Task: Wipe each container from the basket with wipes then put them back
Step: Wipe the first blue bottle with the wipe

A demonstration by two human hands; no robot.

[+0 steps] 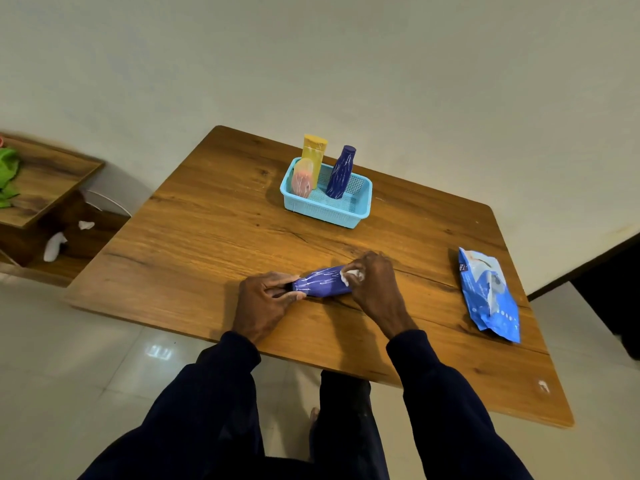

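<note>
Lying in left hand [263, 303] — white-streaked purple bottle [322, 284]; wipe [349, 276] in right hand [375, 284]

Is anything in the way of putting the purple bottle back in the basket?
Nothing visible. Only bare table lies between the purple bottle and the basket. A yellow tube, pink container and dark blue bottle stand inside it, but its near right part looks free.
</note>
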